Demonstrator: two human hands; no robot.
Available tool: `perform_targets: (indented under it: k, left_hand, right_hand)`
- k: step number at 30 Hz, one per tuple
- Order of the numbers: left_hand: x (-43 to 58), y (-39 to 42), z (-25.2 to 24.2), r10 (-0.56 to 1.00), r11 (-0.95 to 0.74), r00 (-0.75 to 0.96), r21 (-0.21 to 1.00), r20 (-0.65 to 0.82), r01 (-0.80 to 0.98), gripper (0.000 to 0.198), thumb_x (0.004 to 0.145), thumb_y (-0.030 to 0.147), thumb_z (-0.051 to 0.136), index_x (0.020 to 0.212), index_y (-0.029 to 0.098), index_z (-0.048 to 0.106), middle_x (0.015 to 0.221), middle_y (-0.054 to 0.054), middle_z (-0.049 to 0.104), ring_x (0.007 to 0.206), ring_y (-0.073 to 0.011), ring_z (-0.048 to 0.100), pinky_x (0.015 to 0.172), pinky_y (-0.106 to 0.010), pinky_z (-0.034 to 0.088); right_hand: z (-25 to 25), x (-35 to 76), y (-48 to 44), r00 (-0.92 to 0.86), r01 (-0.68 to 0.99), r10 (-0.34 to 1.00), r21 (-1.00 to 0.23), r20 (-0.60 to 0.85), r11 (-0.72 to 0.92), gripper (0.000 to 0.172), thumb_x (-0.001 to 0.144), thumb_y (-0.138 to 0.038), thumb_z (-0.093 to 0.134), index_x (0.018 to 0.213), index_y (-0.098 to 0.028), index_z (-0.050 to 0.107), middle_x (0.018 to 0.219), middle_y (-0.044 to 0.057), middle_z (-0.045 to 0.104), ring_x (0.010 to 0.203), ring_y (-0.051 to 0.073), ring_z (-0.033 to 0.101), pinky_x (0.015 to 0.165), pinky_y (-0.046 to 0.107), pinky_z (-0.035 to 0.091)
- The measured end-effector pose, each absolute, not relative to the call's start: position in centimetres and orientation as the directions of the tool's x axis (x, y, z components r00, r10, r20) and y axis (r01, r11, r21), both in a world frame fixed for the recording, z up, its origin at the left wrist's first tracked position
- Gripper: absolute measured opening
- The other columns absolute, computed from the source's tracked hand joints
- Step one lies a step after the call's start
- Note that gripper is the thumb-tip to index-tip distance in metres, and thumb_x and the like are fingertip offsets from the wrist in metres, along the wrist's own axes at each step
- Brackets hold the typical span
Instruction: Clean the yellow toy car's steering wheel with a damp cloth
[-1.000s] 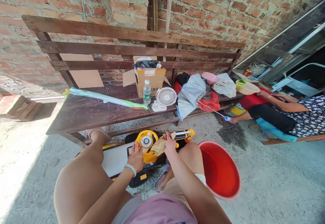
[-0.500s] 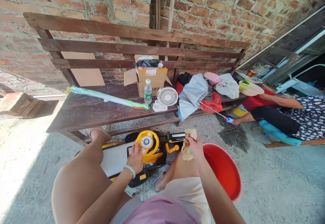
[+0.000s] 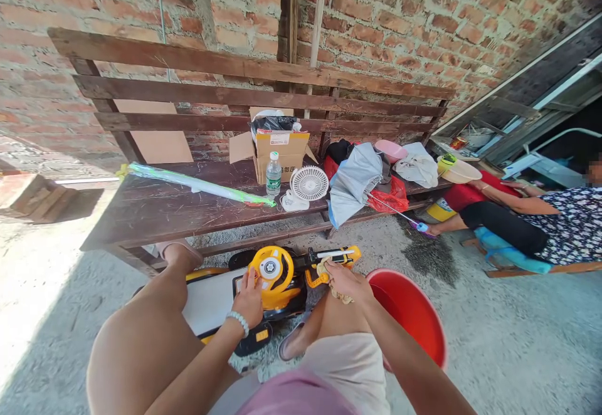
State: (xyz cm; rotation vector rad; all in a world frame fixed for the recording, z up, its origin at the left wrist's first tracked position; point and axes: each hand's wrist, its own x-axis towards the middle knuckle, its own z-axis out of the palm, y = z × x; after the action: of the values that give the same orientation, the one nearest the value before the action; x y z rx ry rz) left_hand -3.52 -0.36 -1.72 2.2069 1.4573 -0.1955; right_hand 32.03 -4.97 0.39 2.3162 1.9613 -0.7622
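Observation:
A yellow and black ride-on toy digger (image 3: 211,299) with a pale seat stands on the ground between my legs. My left hand (image 3: 248,302), with a beaded bracelet at the wrist, grips the left rim of its yellow steering wheel (image 3: 271,269). Bunched in my right hand (image 3: 345,280) is a cream cloth (image 3: 342,296) with darker patches. That hand presses the cloth against the yellow crank-like part of the toy's digger arm (image 3: 350,255). My right fingers partly cover the cloth.
A red basin (image 3: 423,321) sits right of my knee. Ahead, a wooden bench (image 3: 155,205) carries a water bottle (image 3: 273,177), a white fan (image 3: 309,184), a cardboard box (image 3: 282,152) and an umbrella (image 3: 355,180). Another person (image 3: 531,214) sits at the right.
My right hand has lowered and moved left, bringing the cloth from above my knee onto the toy's digger arm. The cloth is more bunched. My left hand stays at the wheel.

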Motion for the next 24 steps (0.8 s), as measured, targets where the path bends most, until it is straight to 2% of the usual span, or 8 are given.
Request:
perform_targets:
  k: [3,7,9,12,14,17,20,24]
  left_hand:
    - [-3.4,-0.4,-2.0,0.831,-0.314,0.409,0.290,-0.377,0.904,0.080,0.093,0.014,0.061,0.171,0.006,0.048,0.190,-0.026,0.019,0.177,-0.0412,0.020,0.135,-0.055,0.040]
    - [-4.0,-0.4,-2.2,0.828,-0.330,0.421,0.285,-0.370,0.900,0.080,0.093,0.015,0.057,0.172,0.009,0.049,0.191,-0.022,0.019,0.178,-0.0377,0.019,0.137,-0.052,0.038]
    - [-4.4,-0.3,-2.2,0.819,-0.343,0.431,0.279,-0.378,0.897,0.080,0.093,0.016,0.054,0.173,0.011,0.049,0.192,-0.019,0.018,0.179,-0.0357,0.018,0.137,-0.049,0.039]
    - [-4.7,-0.2,-2.3,0.816,-0.348,0.431,0.269,-0.386,0.898,0.082,0.093,0.017,0.053,0.174,0.012,0.047,0.192,-0.017,0.018,0.179,-0.0345,0.017,0.136,-0.050,0.039]
    - [-4.6,-0.2,-2.3,0.816,-0.349,0.427,0.257,-0.391,0.901,0.082,0.092,0.017,0.054,0.174,0.012,0.047,0.192,-0.017,0.019,0.179,-0.0351,0.017,0.136,-0.050,0.039]
    - [-4.1,-0.3,-2.1,0.831,-0.338,0.404,0.231,-0.383,0.913,0.081,0.092,0.016,0.054,0.172,0.008,0.049,0.191,-0.021,0.020,0.178,-0.0377,0.020,0.139,-0.051,0.034]
    - [-3.7,-0.4,-2.1,0.839,-0.340,0.406,0.232,-0.363,0.911,0.083,0.088,0.017,0.057,0.171,0.008,0.049,0.189,-0.023,0.025,0.177,-0.0393,0.022,0.140,-0.056,0.031]
    - [-4.1,-0.5,-3.4,0.848,-0.374,0.444,0.265,-0.291,0.889,0.081,0.087,0.015,0.056,0.167,0.004,0.054,0.186,-0.025,0.032,0.175,-0.0426,0.027,0.140,-0.061,0.033]
  right_hand:
    - [0.6,31.8,-5.4,0.065,0.955,0.911,-0.239,-0.406,-0.174,0.072,0.092,-0.007,0.062,0.162,-0.025,0.062,0.173,0.013,0.058,0.153,0.033,0.060,0.123,0.042,0.049]
    - [0.0,30.4,-4.3,0.307,0.933,0.856,-0.044,-0.416,-0.356,0.075,0.092,-0.008,0.061,0.165,-0.022,0.056,0.174,0.019,0.053,0.146,0.039,0.064,0.113,0.047,0.056]
    - [-0.2,30.5,-3.4,0.446,0.874,0.799,0.005,-0.404,-0.486,0.073,0.093,-0.011,0.062,0.165,-0.019,0.055,0.170,0.025,0.056,0.140,0.038,0.069,0.109,0.046,0.058]
    - [0.2,31.6,-2.2,0.562,0.775,0.718,-0.042,-0.409,-0.630,0.068,0.095,-0.021,0.066,0.162,-0.020,0.057,0.166,0.026,0.058,0.132,0.037,0.075,0.104,0.046,0.061]
    - [0.6,32.3,-1.7,0.555,0.754,0.717,-0.109,-0.422,-0.648,0.063,0.092,-0.023,0.072,0.155,-0.020,0.063,0.166,0.027,0.057,0.132,0.038,0.075,0.103,0.046,0.062]
    - [1.6,33.3,-2.0,0.467,0.776,0.759,-0.201,-0.453,-0.597,0.050,0.084,-0.015,0.081,0.134,-0.017,0.076,0.160,0.027,0.062,0.127,0.037,0.077,0.100,0.041,0.061]
    - [3.4,35.2,-2.4,0.352,0.805,0.788,-0.266,-0.505,-0.530,0.033,0.081,-0.012,0.081,0.113,-0.020,0.081,0.135,0.016,0.079,0.115,0.030,0.080,0.093,0.032,0.059]
    - [7.2,38.0,0.0,0.308,0.842,0.862,-0.306,-0.403,-0.444,0.022,0.083,-0.018,0.077,0.105,-0.022,0.081,0.114,0.011,0.085,0.109,0.029,0.080,0.084,0.028,0.055]
